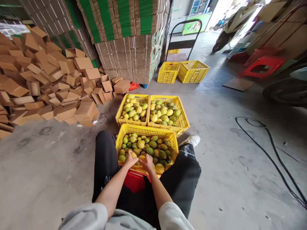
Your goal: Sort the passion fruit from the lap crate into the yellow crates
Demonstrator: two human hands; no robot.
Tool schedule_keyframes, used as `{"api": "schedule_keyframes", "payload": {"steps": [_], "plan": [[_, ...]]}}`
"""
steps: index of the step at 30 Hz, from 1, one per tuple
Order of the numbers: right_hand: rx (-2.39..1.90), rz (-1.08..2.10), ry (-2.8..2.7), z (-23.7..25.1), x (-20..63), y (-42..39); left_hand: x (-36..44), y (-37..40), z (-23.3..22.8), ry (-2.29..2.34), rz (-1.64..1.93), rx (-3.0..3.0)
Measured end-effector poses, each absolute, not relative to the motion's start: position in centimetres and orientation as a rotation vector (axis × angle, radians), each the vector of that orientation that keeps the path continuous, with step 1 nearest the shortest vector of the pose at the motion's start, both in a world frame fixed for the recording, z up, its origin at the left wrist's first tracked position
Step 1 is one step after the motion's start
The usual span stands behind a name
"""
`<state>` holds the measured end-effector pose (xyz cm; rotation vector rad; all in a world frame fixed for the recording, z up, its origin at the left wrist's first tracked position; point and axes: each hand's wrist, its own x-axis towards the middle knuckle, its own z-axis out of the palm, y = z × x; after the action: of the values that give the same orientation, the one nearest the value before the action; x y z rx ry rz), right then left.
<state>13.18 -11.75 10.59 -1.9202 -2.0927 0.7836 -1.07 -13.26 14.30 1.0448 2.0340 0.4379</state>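
Between my knees stands a yellow plastic crate (146, 129) holding many oval fruits, green to yellow, that look like small papayas. Over its near side, my left hand (130, 160) has its fingers closed around a yellow oval fruit (133, 155). Close beside it, my right hand (147, 163) is closed on another yellow-orange oval fruit (142, 157). The thumbs point toward each other, and the fingers' undersides are hidden. Just beyond are a left crate (132, 122) and a right crate (183, 119), both filled with yellower fruits of the same sort.
A heap of small brown cardboard boxes (64, 86) lies at the left. Behind it rise strapped stacks of flat cardboard (127, 54). Two yellow crates (194, 72) stand by a hand trolley (184, 43). At the right are a red stool (266, 67) and a black cable (268, 140).
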Motion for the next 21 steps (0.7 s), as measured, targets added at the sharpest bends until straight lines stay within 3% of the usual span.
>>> {"api": "schedule_keyframes", "payload": {"steps": [10,16,21], "plan": [[-1.906,0.966,-1.761,12.7,15.4,-12.3,1.2,-14.8,16.4,1.906,0.666,1.165],[-1.779,0.926,-1.251,8.4,12.5,-9.7,0.1,-13.8,13.6,1.839,0.647,1.008],[-1.707,1.007,-1.279,6.4,12.7,-9.9,-0.4,-13.1,13.2,1.745,0.800,0.715]]}}
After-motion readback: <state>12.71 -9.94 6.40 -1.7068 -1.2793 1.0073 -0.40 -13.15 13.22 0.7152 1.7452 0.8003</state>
